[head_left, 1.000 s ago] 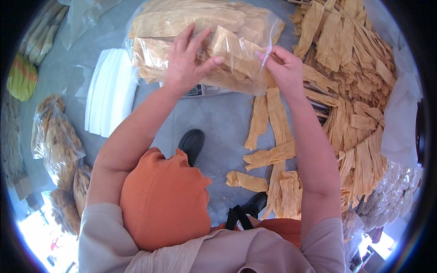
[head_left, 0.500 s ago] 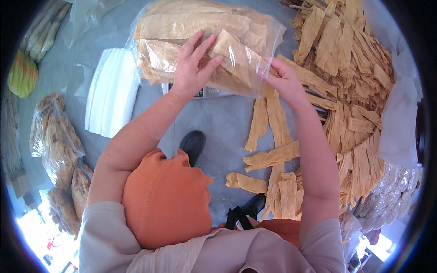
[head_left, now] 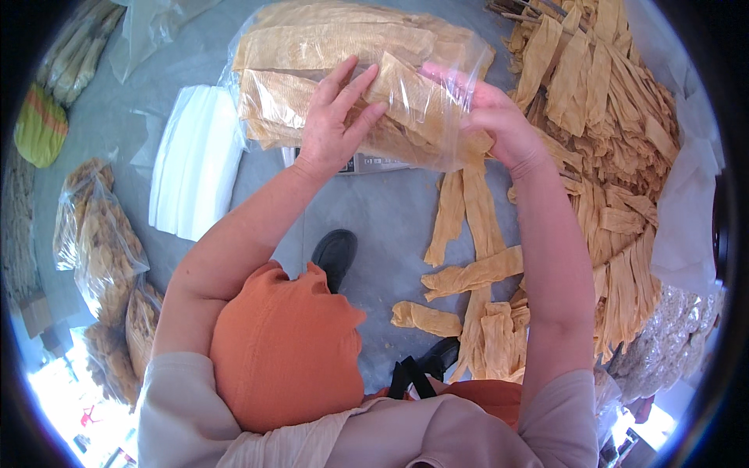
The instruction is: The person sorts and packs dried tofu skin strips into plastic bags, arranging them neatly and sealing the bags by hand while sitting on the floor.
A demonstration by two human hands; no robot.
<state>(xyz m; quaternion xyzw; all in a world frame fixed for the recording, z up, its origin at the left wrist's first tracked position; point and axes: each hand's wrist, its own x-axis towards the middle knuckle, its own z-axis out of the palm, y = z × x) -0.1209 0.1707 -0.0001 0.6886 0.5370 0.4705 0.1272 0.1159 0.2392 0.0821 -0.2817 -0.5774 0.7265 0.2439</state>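
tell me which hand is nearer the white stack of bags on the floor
Left. The left hand presses on the clear bag just right of the white stack; the right hand grips the bag's far right end.

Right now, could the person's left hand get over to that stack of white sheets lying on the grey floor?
Probably yes. The left hand presses flat on the clear plastic bag of tan dried strips, and the stack of white sheets lies just to its left with bare grey floor between; it would have to leave the bag first.
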